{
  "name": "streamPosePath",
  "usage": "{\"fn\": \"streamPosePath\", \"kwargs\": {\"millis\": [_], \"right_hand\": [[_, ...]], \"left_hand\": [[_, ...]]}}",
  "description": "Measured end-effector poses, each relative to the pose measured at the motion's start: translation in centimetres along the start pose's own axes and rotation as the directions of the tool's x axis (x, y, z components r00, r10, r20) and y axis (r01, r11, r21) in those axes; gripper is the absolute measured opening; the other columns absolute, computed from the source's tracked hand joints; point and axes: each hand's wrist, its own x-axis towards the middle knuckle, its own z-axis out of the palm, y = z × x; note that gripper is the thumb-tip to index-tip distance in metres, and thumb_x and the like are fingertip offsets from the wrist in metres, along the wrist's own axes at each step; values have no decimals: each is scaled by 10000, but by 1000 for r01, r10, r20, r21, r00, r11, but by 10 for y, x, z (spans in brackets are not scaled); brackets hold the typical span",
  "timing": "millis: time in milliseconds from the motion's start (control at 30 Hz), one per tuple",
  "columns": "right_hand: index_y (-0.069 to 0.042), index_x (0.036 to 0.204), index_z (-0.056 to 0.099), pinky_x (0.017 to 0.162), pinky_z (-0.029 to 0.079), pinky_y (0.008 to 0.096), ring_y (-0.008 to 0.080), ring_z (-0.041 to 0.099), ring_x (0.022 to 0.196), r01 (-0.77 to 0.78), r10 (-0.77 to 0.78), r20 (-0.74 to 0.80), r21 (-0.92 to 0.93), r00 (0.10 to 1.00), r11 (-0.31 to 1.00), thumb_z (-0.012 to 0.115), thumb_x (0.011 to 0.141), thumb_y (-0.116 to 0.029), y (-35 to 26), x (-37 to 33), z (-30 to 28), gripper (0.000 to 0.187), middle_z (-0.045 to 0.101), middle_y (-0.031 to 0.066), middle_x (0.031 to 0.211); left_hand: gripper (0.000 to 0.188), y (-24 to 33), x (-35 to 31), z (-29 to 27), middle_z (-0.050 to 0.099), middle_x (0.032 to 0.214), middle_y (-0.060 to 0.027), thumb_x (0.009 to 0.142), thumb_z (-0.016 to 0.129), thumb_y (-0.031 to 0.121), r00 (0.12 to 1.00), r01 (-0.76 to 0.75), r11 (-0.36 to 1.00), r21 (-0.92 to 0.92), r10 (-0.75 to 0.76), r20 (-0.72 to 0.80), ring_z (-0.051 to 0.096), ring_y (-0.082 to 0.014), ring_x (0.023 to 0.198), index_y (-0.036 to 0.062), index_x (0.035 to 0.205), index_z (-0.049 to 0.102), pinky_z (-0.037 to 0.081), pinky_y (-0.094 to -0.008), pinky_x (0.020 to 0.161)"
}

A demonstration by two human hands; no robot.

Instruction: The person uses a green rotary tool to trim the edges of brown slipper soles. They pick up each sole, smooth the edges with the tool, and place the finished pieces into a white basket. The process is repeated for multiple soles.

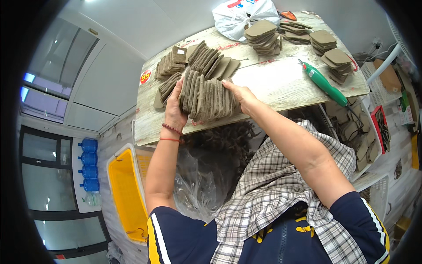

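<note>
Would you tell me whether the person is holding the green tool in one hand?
No, the green tool lies untouched on the table, while the left hand and right hand press a row of brown pieces.

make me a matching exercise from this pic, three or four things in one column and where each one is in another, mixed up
Things:
1. green power tool
2. white plastic bag
3. yellow bin
4. row of brown pads

Places:
a. on the floor, left of the person
b. pressed between the left hand and right hand
c. far end of the table
d. on the table's right side

Pairs: 1-d, 2-c, 3-a, 4-b
</note>
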Motion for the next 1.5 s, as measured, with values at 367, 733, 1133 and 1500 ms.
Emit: {"fn": "streamPosePath", "kwargs": {"millis": [367, 733, 1133, 1500], "right_hand": [[59, 1195, 568, 848, 500, 315, 218, 648, 960, 253, -416, -52, -724, 908, 642, 763, 689, -568, -69, -44, -52, 829, 659, 192, 1070], [3, 1305, 483, 1022, 389, 396, 360, 540, 1187, -81, -390, -243, -918, 888, 387, 567, 710, -766, -97, -37, -131, 976, 570, 233, 1258], [70, 1265, 512, 983, 427, 354, 318, 590, 1128, 67, -293, -114, -836, 949, 545, 672, 678, -679, -86, -29, -153, 965, 604, 242, 1203], [41, 1214, 545, 903, 479, 297, 184, 616, 992, 388, -396, 72, -425, 915, 818, 804, 735, -310, -79, -59, -145, 648, 641, 132, 1111]], "left_hand": [[609, -85, -4, 30, 582, 1274, -107, 925, 517, 530, 1000, 17, 913, -407, -25, -13, 549, -269, 1168, 51, 1301, 520, 424, -436, 1017], [506, -143, 32, 33, 461, 1364, -127, 990, 493, 376, 999, -14, 992, 123, 9, 37, 440, -204, 1235, -23, 1300, 488, 348, -335, 1038], [575, -132, 7, 67, 543, 1273, -101, 857, 683, 168, 995, 10, 944, 330, -42, 89, 496, -189, 1175, -6, 1337, 418, 361, -336, 1030], [473, -129, 21, 76, 603, 1210, -116, 847, 695, 126, 990, 7, 991, 136, -26, 141, 590, -216, 1087, -36, 1252, 511, 468, -357, 947]]}}
